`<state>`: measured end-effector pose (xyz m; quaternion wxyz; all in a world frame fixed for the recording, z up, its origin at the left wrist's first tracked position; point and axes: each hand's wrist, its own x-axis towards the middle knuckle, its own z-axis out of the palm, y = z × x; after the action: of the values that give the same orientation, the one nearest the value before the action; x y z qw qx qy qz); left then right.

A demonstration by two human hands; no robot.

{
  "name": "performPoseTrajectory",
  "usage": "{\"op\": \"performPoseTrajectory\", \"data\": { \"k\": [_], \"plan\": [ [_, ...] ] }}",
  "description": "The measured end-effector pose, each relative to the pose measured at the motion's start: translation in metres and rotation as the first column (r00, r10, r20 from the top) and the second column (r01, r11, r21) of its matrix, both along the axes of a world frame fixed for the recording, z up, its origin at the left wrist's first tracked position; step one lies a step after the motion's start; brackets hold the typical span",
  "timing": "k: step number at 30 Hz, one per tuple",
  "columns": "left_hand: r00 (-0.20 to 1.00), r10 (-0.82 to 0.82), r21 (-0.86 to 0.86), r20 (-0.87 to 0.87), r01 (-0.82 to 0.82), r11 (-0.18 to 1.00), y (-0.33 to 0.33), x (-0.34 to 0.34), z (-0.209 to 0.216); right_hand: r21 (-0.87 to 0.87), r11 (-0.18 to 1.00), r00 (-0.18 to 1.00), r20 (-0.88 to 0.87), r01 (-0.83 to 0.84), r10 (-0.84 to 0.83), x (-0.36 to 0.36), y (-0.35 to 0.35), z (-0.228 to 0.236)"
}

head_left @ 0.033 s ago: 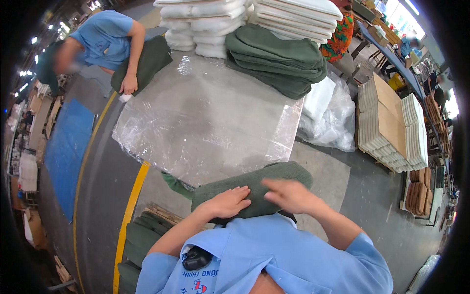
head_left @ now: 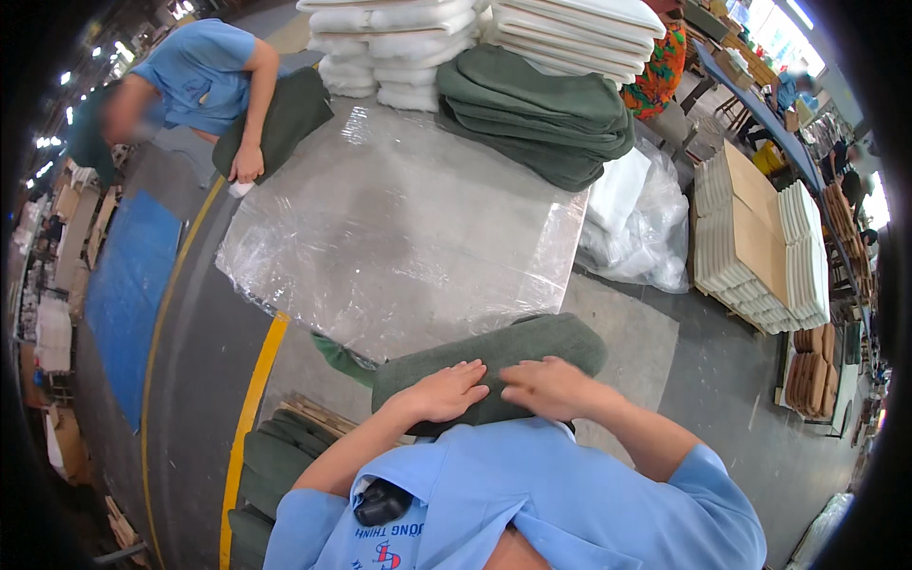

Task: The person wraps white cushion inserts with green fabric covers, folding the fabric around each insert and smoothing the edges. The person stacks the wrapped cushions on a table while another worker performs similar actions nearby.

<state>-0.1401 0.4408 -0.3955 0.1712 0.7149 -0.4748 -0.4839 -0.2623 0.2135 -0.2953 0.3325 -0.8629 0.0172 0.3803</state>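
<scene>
Plastic-covered table (head_left: 399,237), two hands, one green cushion (head_left: 513,356)

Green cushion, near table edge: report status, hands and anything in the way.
Left hand and right hand flat on the green cushion. Cushion lies at the near edge of the plastic-covered table. Co-worker's hand at far corner, apart.

The cushion cover (head_left: 494,366) is dark green. Behind it lies see-through shiny plastic (head_left: 399,228). Beyond that, more green covers (head_left: 541,119) and white pads (head_left: 399,47).
</scene>
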Motion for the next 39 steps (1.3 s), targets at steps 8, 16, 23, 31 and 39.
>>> {"op": "performPoseTrajectory", "data": {
  "k": [8,16,23,31,39],
  "plan": [
    [0.993,0.065,0.093,0.093,-0.074,0.993,-0.017,0.01,-0.034,-0.233,0.969,0.99,0.094,-0.085,0.109,0.012,-0.004,-0.091],
    [0.86,0.376,0.256,0.346,-0.472,0.844,0.011,0.058,-0.019,-0.468,0.86,0.954,-0.103,0.202,-0.28,0.046,-0.079,-0.093],
    [0.625,0.724,0.142,0.292,-0.777,0.613,0.064,0.064,-0.06,-0.272,0.876,0.917,0.082,0.398,-0.391,0.026,-0.117,-0.113],
    [0.647,0.757,0.677,-0.097,-0.515,0.526,0.057,0.107,-0.056,-0.18,0.876,0.891,0.168,0.448,-0.421,0.014,-0.102,-0.094],
    [0.706,0.651,0.562,-0.279,-0.43,0.707,0.033,0.115,-0.074,-0.156,0.892,0.896,0.212,0.425,-0.391,0.021,-0.112,-0.087]
  ]
}}
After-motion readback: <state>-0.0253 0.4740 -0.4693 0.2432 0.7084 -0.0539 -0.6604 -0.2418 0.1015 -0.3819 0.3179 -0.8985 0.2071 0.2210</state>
